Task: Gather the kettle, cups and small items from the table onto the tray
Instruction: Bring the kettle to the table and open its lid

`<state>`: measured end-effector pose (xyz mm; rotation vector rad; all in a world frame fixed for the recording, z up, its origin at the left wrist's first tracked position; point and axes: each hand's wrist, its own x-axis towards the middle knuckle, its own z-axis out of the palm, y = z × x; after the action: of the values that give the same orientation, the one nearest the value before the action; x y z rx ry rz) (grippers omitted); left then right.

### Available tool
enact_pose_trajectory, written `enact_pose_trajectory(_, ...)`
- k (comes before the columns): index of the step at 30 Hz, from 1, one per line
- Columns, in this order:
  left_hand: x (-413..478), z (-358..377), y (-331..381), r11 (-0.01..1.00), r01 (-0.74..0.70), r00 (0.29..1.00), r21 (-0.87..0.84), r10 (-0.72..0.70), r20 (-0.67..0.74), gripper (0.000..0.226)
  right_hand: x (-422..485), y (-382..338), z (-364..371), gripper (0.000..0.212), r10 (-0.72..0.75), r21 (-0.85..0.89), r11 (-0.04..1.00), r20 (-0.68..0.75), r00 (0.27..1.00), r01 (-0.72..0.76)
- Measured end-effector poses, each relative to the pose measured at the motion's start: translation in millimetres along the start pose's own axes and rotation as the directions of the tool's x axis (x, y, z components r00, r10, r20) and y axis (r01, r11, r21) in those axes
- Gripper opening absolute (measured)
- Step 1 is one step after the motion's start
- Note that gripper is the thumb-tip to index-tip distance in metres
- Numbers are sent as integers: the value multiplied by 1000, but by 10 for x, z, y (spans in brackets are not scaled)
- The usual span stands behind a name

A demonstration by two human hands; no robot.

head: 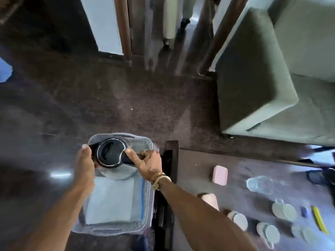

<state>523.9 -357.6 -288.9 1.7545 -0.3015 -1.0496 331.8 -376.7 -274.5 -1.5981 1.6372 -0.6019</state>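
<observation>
1 kettle is held at the far end of 1 tray; whether it is set down cannot be told. Left hand is wrapped on its side, right hand curled round the handle.

Risk: if released early, it could be tipped, or the tray shoved.

On the counter, approx., given blur:
- 4 cups
- 1 glass
- 2 pink items
- 1 yellow pen

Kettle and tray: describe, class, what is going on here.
A person holds the kettle at the far end of the clear tray, left hand on one side, right hand on the other. Whether it rests there is unclear. Cups, a glass and pink items lie on the table to the right.
</observation>
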Motion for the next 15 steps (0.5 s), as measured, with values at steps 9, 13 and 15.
enact_pose_trajectory(9, -148, 33, 233, 994, 25, 1000, -103, -26, -13, 39, -89, -203, -41, 89, 39, 56, 998, -52, 998, -37)
enact_pose_trajectory(13, -407, 50, 412, 988, -26, 999, -153, 22, -28, 27, -263, -273, -255, 86, 64, 113, 992, -60, 996, -57)
enact_pose_trajectory(15, -567, 75, 494, 990, -24, 999, -143, 27, 23, 30, -384, -295, -405, 83, 88, 191, 979, -48, 995, -77)
